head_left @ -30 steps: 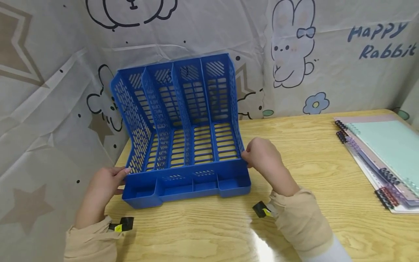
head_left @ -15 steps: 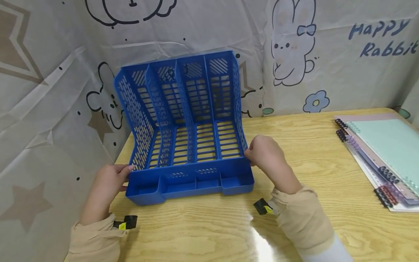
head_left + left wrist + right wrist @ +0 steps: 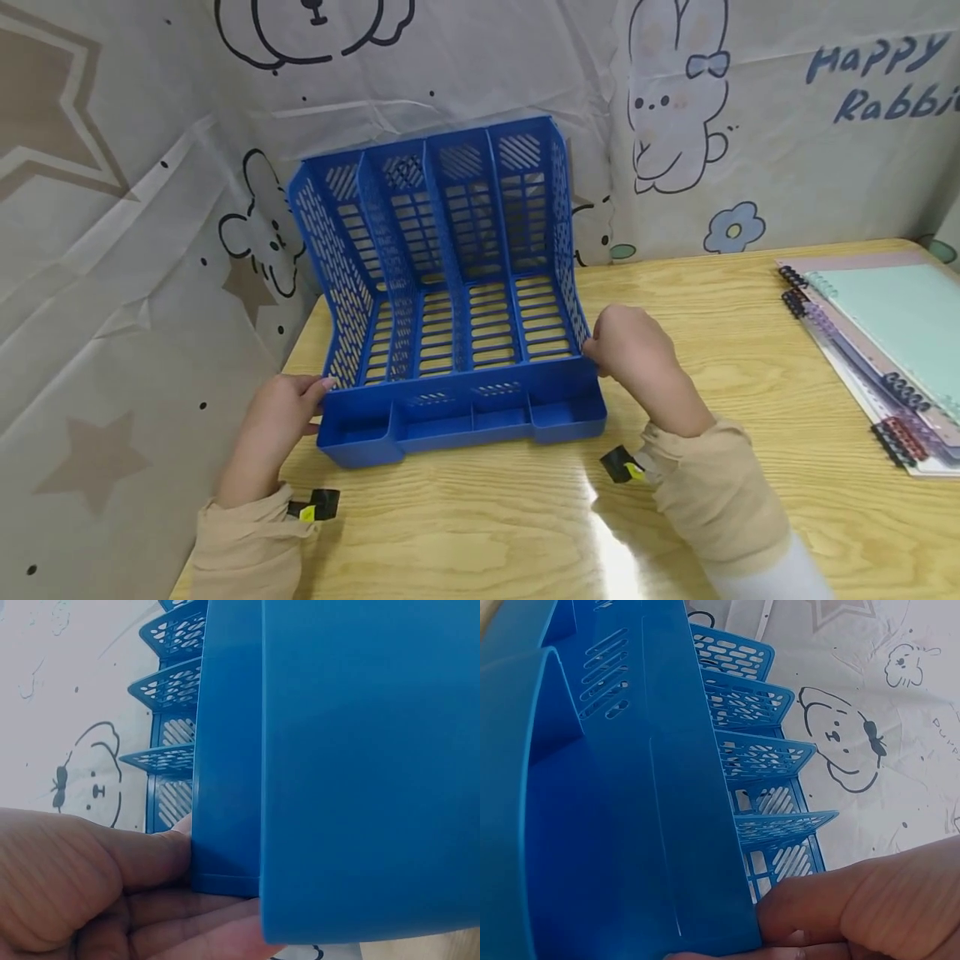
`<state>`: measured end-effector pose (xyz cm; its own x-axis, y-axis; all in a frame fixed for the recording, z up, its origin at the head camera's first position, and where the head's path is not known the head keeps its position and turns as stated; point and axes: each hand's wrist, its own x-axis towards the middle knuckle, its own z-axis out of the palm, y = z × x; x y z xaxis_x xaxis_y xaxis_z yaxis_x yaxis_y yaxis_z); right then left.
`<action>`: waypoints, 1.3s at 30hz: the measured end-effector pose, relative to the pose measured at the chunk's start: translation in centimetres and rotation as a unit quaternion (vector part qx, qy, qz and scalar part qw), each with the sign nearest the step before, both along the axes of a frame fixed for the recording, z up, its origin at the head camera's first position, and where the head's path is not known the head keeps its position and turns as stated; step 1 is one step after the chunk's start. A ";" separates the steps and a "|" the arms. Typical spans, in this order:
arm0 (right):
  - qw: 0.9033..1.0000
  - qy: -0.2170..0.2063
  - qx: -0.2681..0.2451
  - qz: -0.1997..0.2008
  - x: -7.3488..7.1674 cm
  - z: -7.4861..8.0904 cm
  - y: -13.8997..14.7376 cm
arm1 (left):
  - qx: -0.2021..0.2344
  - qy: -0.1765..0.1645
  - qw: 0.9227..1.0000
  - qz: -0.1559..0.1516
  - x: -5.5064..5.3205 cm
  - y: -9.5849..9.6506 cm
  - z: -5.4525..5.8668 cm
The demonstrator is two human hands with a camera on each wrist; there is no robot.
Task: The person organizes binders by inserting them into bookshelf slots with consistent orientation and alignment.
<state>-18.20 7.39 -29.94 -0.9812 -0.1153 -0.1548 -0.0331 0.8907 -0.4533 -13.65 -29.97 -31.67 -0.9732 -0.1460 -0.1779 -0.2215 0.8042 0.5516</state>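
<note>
A blue plastic file organizer (image 3: 465,375) with tall slotted dividers and small front trays stands on the table, its open front toward me. At its front left corner my left hand (image 3: 281,421) pinches the edge, thumb inside and fingers outside. My right hand (image 3: 633,354) grips the front right corner in the same way. Close up in the left wrist view, the left thumb and fingers (image 3: 161,859) hold the end of the front wall. In the right wrist view, the right thumb (image 3: 799,904) presses behind the front panel, while the fingers are partly cut off below.
A stack of spiral notebooks (image 3: 892,333) lies at the table's right side, a mint-green one on top. Printed cloth (image 3: 510,67) covers the wall behind and to the left, close to the organizer. The wood-grain table (image 3: 465,525) extends in front.
The organizer and both hands appear further right in the head view, but the background has shifted a little too. Both hands keep their hold on the corners.
</note>
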 end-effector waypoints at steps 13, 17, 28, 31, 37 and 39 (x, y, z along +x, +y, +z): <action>1.000 0.022 -0.006 0.012 0.2 -0.3 2.1 | 0.018 -0.035 0.998 -0.056 -1.0 1.2 0.2; 1.000 0.022 -0.003 0.007 -0.1 -0.1 2.3 | 0.021 -0.035 0.997 -0.058 -1.4 1.5 0.4; 1.000 0.017 0.006 0.010 0.0 -0.2 2.4 | 0.013 -0.038 0.998 -0.051 -0.8 1.7 0.1; 1.000 0.014 0.005 0.010 0.1 -0.2 2.4 | 0.012 -0.037 0.998 -0.045 -0.6 1.9 0.0; 1.000 0.015 0.015 0.008 0.2 0.0 2.7 | 0.009 -0.038 0.998 -0.046 -0.5 2.3 -0.1; 1.000 0.017 0.016 0.007 0.1 0.1 2.8 | 0.007 -0.037 0.998 -0.047 -0.6 2.4 -0.1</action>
<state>-18.09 10.16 -29.89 -0.9842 -0.1254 -0.1249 -0.0616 0.9044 -0.4223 -14.26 -27.56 -31.78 -0.9665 -0.0514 -0.2514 -0.1861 0.8151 0.5486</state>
